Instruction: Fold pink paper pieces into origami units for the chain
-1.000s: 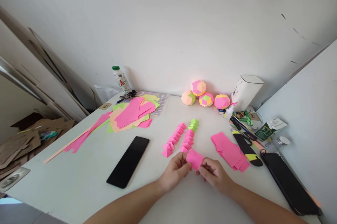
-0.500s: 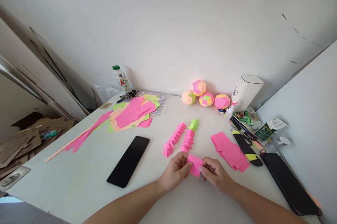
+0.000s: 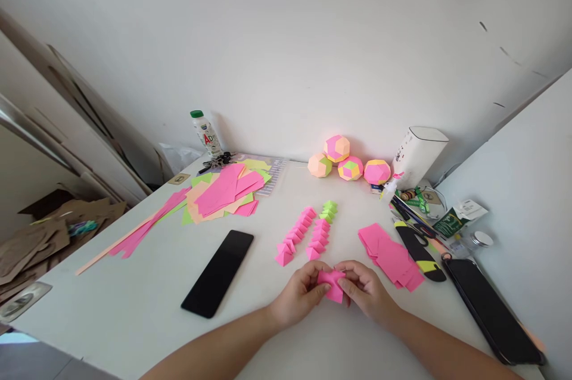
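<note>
Between both hands is a small pink square of paper point(image 3: 331, 286), bent near its upper edge. My left hand point(image 3: 304, 287) pinches its left side with thumb and fingers. On the right side my right hand point(image 3: 361, 286) grips it, thumb on the face and fingers behind. Just beyond the hands lie two rows of folded paper pieces: a pink row point(image 3: 295, 237) on the left, and a pink row with green pieces point(image 3: 319, 236) at its far end. A stack of flat pink paper pieces point(image 3: 391, 256) rests to the right of my right hand.
A black phone point(image 3: 218, 273) lies left of my arms; another dark phone point(image 3: 491, 308) is at the right edge. Coloured paper sheets point(image 3: 227, 189) are piled at the back left. Several paper balls point(image 3: 351, 168) stand by the wall. A black-and-yellow cutter point(image 3: 420, 251) lies right.
The pink square, flat before, now bends at its top between my fingers. Both hands' fingers have shifted over its upper edge and closer together. The other things stay put.
</note>
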{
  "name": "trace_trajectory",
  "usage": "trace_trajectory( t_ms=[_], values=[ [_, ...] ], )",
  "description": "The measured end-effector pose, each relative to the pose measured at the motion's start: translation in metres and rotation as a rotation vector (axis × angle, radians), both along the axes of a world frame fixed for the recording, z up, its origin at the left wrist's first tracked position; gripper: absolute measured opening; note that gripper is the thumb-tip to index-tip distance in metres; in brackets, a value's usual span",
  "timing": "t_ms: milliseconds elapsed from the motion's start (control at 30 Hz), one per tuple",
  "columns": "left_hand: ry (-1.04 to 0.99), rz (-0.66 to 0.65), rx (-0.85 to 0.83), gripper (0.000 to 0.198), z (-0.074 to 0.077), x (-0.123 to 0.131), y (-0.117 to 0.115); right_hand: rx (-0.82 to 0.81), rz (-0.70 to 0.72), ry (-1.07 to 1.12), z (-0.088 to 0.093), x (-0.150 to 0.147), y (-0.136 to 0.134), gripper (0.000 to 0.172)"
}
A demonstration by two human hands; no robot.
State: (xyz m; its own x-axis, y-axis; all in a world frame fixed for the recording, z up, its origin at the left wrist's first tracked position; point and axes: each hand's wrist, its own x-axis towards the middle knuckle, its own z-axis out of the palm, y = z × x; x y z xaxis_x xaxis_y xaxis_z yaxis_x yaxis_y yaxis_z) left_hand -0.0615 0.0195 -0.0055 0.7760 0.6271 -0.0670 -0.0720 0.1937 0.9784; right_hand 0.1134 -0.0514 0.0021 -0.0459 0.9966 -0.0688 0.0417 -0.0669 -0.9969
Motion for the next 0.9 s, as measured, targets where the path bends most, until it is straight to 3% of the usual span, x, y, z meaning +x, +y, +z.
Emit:
trace_trajectory(
  t_ms=[300,900],
  values=[
    [0.022,0.017,-0.018,0.037,0.0052,0.0008,-0.0002,0.030,0.021,-0.130,0.0009,-0.0017,0.0001,0.027],
    [0.051,0.046,-0.001,0.033,0.0040,0.0018,0.0002,0.049,0.020,-0.154,-0.0014,-0.0016,-0.0001,0.024]
  ],
)
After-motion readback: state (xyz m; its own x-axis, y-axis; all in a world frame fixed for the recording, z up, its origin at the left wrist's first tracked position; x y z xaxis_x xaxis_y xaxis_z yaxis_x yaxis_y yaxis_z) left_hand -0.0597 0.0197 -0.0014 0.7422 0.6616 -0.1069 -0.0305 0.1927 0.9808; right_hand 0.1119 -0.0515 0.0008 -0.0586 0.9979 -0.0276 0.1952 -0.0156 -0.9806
